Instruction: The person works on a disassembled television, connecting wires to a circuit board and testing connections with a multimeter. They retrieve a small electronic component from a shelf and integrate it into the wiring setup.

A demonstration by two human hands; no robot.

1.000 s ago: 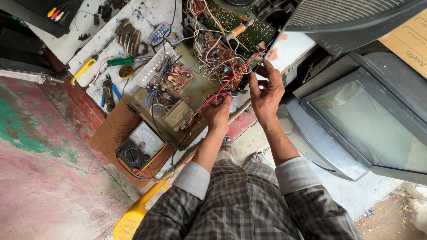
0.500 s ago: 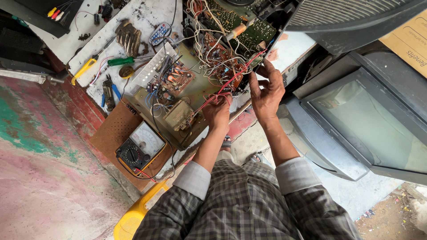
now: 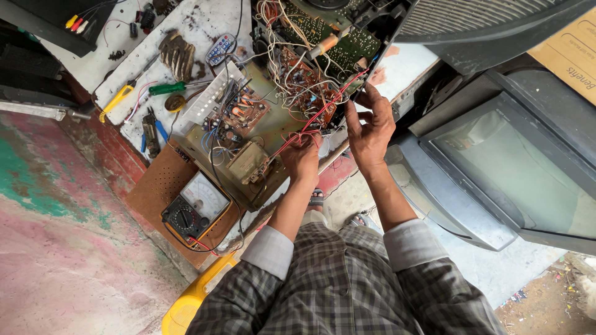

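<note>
Head view, left hand: the left hand (image 3: 302, 158) is curled with its fingers closed around a bundle of red wires (image 3: 320, 111), near the front edge of the open chassis (image 3: 248, 162).
Right hand: the right hand (image 3: 370, 127) is raised with its fingers half curled; its fingertips touch the upper end of the red wires at the dark edge of the green circuit board (image 3: 329, 31). Whether it pinches the wires or only steadies them I cannot tell.
Red wires: they run slantwise from the left hand up to the right hand, crossing a brown circuit board (image 3: 304, 84) thick with small parts and pale leads.
Chassis: it lies on the workbench (image 3: 205, 18), with a boxy metal transformer (image 3: 248, 162) just beside the left hand.
Bench, further out: a white finned part (image 3: 211, 93), a small remote control (image 3: 221, 48), a green-handled screwdriver (image 3: 167, 88) and a yellow-handled tool (image 3: 117, 99).
Below the bench: a yellow-cased analogue meter (image 3: 195, 208) rests on a brown perforated board (image 3: 152, 183).
Right side: a grey tube television (image 3: 509, 167) lies with its screen facing up.
Near the body: checked sleeves and a yellow stool (image 3: 186, 304).
</note>
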